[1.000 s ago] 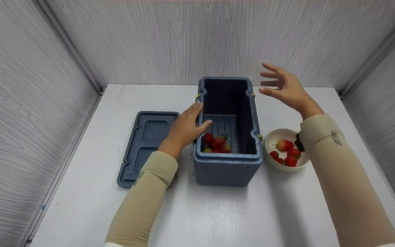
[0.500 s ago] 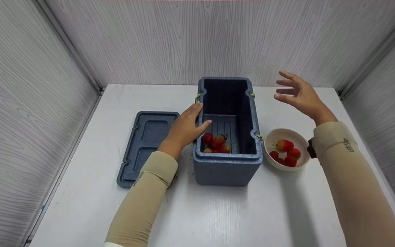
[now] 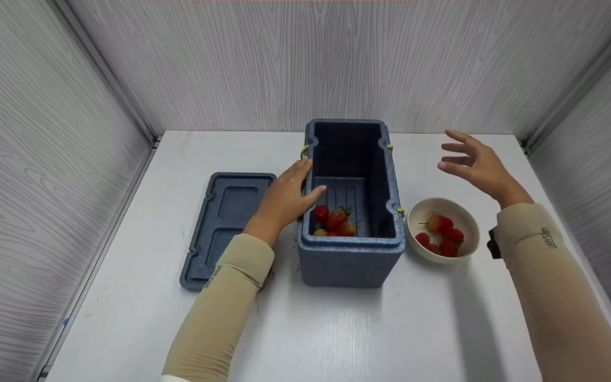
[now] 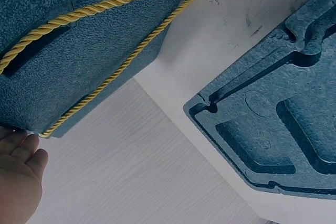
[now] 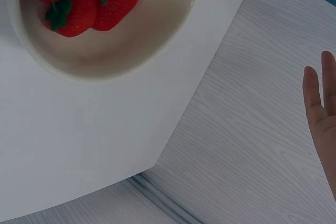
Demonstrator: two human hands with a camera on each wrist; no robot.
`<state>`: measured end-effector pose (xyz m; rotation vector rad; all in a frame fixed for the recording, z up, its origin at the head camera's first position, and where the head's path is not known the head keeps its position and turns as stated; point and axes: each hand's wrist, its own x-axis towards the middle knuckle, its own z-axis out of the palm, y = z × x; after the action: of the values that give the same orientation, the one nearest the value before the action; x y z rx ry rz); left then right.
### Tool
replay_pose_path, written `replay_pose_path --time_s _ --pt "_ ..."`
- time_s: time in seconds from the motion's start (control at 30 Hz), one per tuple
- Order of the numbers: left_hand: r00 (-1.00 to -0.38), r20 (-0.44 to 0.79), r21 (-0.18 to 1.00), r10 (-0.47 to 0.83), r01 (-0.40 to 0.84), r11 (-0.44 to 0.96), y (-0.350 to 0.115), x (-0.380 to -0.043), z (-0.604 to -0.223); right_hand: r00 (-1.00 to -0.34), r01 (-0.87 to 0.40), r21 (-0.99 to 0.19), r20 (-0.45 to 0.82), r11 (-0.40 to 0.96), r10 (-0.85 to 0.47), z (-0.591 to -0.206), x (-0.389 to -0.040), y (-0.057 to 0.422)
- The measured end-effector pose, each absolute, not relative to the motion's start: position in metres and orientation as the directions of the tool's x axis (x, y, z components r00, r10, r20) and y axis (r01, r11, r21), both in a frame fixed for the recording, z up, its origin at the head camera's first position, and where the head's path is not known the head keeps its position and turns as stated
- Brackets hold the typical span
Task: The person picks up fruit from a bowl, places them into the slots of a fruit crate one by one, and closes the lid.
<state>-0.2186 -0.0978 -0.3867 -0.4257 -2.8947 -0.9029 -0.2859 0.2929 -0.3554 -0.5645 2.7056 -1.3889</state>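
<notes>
A dark blue foam box (image 3: 340, 268) stands lidless on the table, with several strawberries (image 3: 337, 217) lying at the near end of its floor. My left hand (image 3: 286, 199) rests on the box's left rim, fingers along the outside and thumb reaching over the edge. In the left wrist view, its fingertips (image 4: 23, 150) meet the box edge beside a yellow rope handle (image 4: 113, 3). My right hand (image 3: 478, 164) hovers behind and above a cream bowl (image 3: 469, 217), fingers spread and holding nothing. Several strawberries (image 3: 439, 225) lie in the bowl, which sits right of the box.
To the left of the box lies its matching blue lid (image 3: 220, 228), partly covered by the left forearm. Patterned panels (image 3: 348, 63) wall in the white table (image 3: 326, 334) at the back and sides.
My right hand has moved right and down, away from the box, its fingers still spread. The left hand, the box and the strawberries stay in place.
</notes>
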Motion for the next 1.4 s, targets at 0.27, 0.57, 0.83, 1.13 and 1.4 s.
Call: replay_pose_path --time_s 0.27,0.57,0.83,1.13,1.4 --pt "-0.959 0.148 0.554 0.243 0.284 0.783 -0.098 -0.219 -0.386 -0.943 -0.237 -0.812 0.06 0.533 -0.328 -0.375 -0.278 0.304" --pt "-0.957 0.155 0.552 0.245 0.289 0.782 -0.099 -0.219 -0.386 -0.924 -0.231 -0.794 -0.002 0.562 -0.383 -0.405 -0.268 0.313" --pt "-0.958 0.152 0.553 0.242 0.286 0.783 -0.099 -0.218 -0.386 -0.898 -0.151 -0.778 -0.15 0.61 -0.414 -0.426 -0.26 0.314" --pt "-0.958 0.147 0.548 0.246 0.286 0.786 -0.099 -0.219 -0.386 -0.858 -0.128 -0.755 -0.241 0.643 -0.454 -0.443 -0.258 0.311" --pt "-0.957 0.146 0.55 0.252 0.29 0.783 -0.099 -0.219 -0.386 -0.813 -0.064 -0.803 -0.302 0.593 -0.497 -0.454 -0.257 0.307"
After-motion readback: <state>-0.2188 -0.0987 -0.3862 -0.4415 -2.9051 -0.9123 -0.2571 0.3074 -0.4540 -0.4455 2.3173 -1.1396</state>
